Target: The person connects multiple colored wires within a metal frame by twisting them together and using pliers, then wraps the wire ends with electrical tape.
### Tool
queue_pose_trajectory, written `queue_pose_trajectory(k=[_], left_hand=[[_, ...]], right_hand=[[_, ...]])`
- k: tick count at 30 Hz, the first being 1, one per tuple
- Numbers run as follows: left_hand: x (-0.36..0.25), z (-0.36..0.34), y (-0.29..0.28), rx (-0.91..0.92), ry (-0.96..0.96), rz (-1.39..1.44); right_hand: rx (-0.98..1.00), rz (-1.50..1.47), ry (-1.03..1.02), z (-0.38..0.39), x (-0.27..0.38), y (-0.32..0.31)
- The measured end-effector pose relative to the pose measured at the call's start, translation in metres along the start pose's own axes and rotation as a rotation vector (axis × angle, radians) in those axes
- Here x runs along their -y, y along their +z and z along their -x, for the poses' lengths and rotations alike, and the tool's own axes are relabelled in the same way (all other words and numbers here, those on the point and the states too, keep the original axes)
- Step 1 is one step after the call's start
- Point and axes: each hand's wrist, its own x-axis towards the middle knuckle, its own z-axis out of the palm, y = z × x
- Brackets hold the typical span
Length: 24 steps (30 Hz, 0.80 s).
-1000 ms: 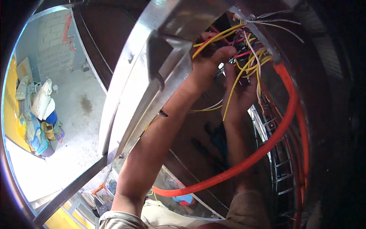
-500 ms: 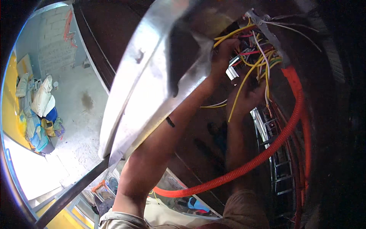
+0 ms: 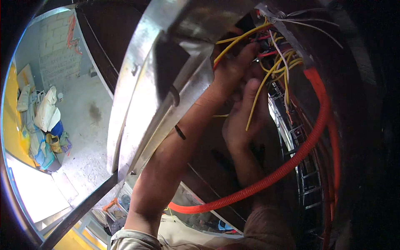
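Both of my hands are up among loose wiring in a dark opening at the upper middle right. My left hand (image 3: 233, 68) reaches past a bent bright metal sheet (image 3: 135, 83), its fingertips curled in shadow among red wires (image 3: 268, 53) and yellow wires (image 3: 249, 123). Just below it, my right hand (image 3: 243, 110) is closed with the thumb raised, close against the left hand and behind a hanging yellow wire; what its fingers hold is hidden. A white wire (image 3: 282, 54) hangs beside them. An orange corrugated conduit (image 3: 250, 191) loops down across my right forearm.
A dark beam (image 3: 79, 208) crosses at lower left. Beyond lie a concrete floor (image 3: 83, 108), piled sacks and bags (image 3: 48, 108) and a yellow wall (image 3: 18, 133). A metal cable ladder (image 3: 308, 187) runs down the right side, beside a second orange conduit (image 3: 333, 141).
My right hand has moved leftward, up against my left hand, covering the bright gap that showed between them. The wire bundle and metal sheet shift slightly in the picture.
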Motion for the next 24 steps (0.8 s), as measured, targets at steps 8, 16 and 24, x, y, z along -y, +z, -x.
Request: queue_pose_trajectory(k=[8, 16, 24], left_hand=[[-0.012, 0.001, 0.007, 0.015, 0.182, -0.414], [-0.017, 0.003, -0.019, 0.099, 0.318, -0.346], [-0.011, 0.015, 0.004, 0.100, 0.061, 0.170]], right_hand=[[0.097, 0.365, -0.281, -0.013, -0.021, -0.017], [0.012, -0.484, 0.350, -0.011, 0.011, 0.023], [-0.033, -0.582, 0.432, -0.032, 0.027, 0.020]])
